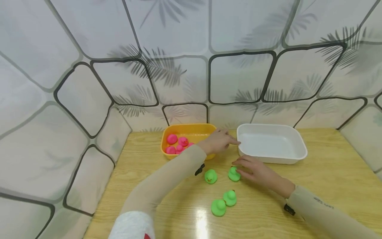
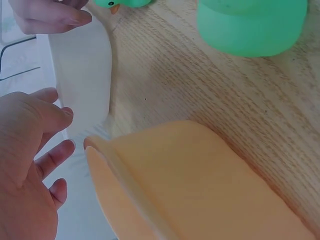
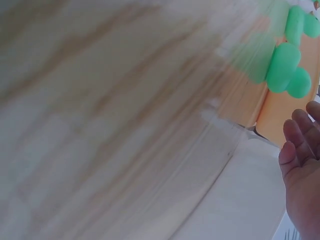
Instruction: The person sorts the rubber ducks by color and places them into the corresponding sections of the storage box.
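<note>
At the far left, a pale backdrop (image 1: 32, 99) printed with grey outlines and fern leaves rises beside the wooden table (image 1: 137, 159) and runs along behind it. On the table's left part sits a yellow-orange plastic basin (image 1: 191, 126), with several pink rubber ducks (image 1: 183, 141) gathered mostly toward its left end. The left hand (image 1: 218, 140), at the end of a beige sleeve (image 1: 167, 176), hovers over the basin's right end; its fingers are loosely extended and spread, it has hold of nothing, and the forefinger points to the white tub's near end, though whether it touches cannot be told. Below and right of the basin lie four green rubber ducks (image 1: 210, 176): one faces the camera, two sit close together nearer the person, and the rightmost is by the right hand (image 1: 258, 171). That hand reaches in with relaxed, parted fingers and thumb around the duck's upper right side, not gripping it; contact cannot be told. Behind this hand stands the white plastic tub (image 1: 274, 160), against the backdrop side of the table.
</note>
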`<state>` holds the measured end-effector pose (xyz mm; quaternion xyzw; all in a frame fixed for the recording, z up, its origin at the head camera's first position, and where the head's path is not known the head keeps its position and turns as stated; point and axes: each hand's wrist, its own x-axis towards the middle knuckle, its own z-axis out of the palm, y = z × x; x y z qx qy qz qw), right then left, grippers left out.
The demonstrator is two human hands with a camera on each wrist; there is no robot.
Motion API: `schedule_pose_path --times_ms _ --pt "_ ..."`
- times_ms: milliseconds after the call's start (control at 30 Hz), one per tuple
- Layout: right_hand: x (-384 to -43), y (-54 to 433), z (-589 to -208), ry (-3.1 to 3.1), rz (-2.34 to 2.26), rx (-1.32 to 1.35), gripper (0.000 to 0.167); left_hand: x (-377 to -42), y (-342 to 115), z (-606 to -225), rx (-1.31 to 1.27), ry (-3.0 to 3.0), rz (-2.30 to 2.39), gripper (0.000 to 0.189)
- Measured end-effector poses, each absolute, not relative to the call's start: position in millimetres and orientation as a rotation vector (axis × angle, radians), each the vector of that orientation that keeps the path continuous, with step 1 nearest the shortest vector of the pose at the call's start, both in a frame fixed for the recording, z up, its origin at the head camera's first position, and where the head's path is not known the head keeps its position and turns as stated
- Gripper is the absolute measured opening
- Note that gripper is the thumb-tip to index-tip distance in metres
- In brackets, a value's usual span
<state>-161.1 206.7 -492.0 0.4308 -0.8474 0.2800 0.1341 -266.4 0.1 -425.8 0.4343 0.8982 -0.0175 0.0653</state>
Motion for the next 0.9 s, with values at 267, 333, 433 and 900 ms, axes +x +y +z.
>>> schedule_pose_path --times_ms 267,333,433,900 --pt "-161.9 210.2 -493.3 -2.474 0.781 1.218 0.034 -264.3 -3.8 -425.2 1.32 2.699 -0.048 0.048" --pt "-162.2 210.5 -493.7 -2.474 0.779 1.219 0.034 -264.3 -4.9 -425.0 1.32 2.694 -0.041 0.047" --pt "-162.7 210.6 -494.4 -2.467 0.776 1.219 0.033 -263.6 -6.8 -423.6 1.31 2.689 -0.03 0.046" --pt "-162.3 208.4 -492.8 -2.482 0.802 1.246 0.033 -263.6 -19.4 -424.2 1.337 2.691 0.002 0.043"
